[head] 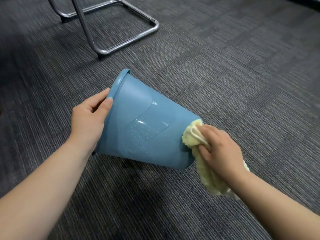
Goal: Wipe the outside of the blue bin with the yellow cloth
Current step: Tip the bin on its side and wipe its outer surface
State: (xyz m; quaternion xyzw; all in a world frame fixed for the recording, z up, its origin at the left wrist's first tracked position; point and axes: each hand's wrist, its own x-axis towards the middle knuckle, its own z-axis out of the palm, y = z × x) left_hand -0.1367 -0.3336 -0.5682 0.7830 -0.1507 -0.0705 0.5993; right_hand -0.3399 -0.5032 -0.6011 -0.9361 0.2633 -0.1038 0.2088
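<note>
The blue bin (143,125) is tipped on its side just above the carpet, its rim to the upper left and its base to the lower right. My left hand (88,118) grips the rim, thumb on the outer wall. My right hand (220,149) holds the bunched yellow cloth (192,135) and presses it against the base end of the bin. The cloth's loose tail hangs down past my right wrist. Small water droplets speckle the bin's side wall. The bin's opening faces away, so its inside is hidden.
Grey striped carpet (242,75) covers the whole floor. A chrome tubular chair base (138,34) stands at the upper left, behind the bin, with a slanted leg rising out of frame.
</note>
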